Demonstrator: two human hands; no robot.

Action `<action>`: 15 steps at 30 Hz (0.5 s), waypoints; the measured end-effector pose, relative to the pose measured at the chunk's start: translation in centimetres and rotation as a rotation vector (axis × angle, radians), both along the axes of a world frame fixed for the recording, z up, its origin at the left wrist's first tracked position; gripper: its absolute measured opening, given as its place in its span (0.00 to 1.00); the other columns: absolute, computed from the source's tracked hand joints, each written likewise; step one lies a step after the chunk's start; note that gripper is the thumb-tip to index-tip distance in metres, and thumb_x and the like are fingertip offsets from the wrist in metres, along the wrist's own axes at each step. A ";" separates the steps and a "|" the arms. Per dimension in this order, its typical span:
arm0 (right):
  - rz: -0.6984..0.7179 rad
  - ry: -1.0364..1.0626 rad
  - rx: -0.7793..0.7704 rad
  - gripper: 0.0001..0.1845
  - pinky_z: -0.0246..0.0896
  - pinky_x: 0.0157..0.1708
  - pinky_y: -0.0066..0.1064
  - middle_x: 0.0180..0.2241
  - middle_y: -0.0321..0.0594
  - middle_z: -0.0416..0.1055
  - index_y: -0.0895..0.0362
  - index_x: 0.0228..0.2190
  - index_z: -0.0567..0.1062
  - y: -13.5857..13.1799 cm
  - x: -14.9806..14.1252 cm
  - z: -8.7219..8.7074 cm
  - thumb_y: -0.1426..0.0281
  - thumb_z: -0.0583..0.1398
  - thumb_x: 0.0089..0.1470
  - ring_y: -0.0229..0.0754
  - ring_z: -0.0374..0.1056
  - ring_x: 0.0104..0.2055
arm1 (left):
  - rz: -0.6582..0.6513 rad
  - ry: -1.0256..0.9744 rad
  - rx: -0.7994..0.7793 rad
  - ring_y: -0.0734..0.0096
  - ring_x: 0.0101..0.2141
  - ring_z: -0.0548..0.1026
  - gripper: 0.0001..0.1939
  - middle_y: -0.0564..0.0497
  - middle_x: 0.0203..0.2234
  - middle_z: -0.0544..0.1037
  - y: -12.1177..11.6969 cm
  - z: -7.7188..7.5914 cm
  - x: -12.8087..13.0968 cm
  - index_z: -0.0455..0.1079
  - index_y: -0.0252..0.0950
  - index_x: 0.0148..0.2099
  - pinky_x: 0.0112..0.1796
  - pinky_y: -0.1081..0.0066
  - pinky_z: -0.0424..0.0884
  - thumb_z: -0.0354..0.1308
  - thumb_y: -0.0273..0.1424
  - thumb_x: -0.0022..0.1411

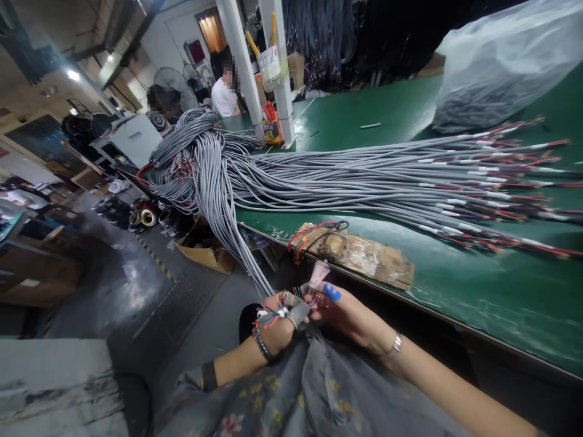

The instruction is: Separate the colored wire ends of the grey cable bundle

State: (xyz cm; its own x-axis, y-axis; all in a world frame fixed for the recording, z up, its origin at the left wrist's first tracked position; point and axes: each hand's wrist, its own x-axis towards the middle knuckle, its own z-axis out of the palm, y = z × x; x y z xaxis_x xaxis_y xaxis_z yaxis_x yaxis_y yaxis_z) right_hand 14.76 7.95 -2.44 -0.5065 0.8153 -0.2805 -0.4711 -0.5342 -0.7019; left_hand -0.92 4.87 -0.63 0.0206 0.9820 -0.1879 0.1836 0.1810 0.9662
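My left hand (281, 331), with tape round its thumb, is closed on the ends of several grey cables (255, 267) that hang down from the bench. Thin coloured wires (272, 317) fan out from white sleeves over that hand. Close against it, my right hand (339, 309) has its fingertips pinched at more thin wires (313, 301) coming from the left hand. A blue patch marks the right hand near the thumb. A pale pinkish strip (320, 273) sticks up by its fingers; what it is attached to is unclear.
A thick bundle of grey cables (319, 176) lies along the green bench (455, 303), stripped ends at right. A worn wooden board (359, 255) with red wire sits at the bench edge. Behind are a plastic bag (505, 67), white posts (277, 73) and a person (224, 96).
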 end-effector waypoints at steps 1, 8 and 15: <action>0.016 -0.036 0.030 0.25 0.61 0.28 0.28 0.26 0.37 0.73 0.57 0.28 0.77 -0.3 0.0 0.0 0.51 0.71 0.32 0.37 0.66 0.26 | -0.006 0.005 0.006 0.72 0.21 0.70 0.21 0.51 0.17 0.74 -0.1 0.2 0.0 0.70 0.35 0.22 0.26 0.72 0.66 0.63 0.49 0.50; -0.033 -0.264 0.316 0.19 0.62 0.29 0.32 0.22 0.36 0.71 0.57 0.22 0.75 -0.9 -0.4 0.1 0.54 0.69 0.38 0.38 0.64 0.24 | -0.249 0.139 0.080 0.75 0.20 0.66 0.16 0.52 0.16 0.72 0.6 -0.7 -0.6 0.68 0.33 0.20 0.23 0.75 0.61 0.63 0.41 0.49; -0.089 -0.406 0.482 0.18 0.64 0.36 0.36 0.29 0.40 0.75 0.55 0.29 0.77 -1.1 0.6 0.2 0.54 0.66 0.42 0.44 0.68 0.32 | -0.293 0.202 0.048 0.76 0.19 0.66 0.14 0.54 0.15 0.71 1.0 -0.7 -1.0 0.68 0.34 0.20 0.23 0.75 0.62 0.63 0.37 0.49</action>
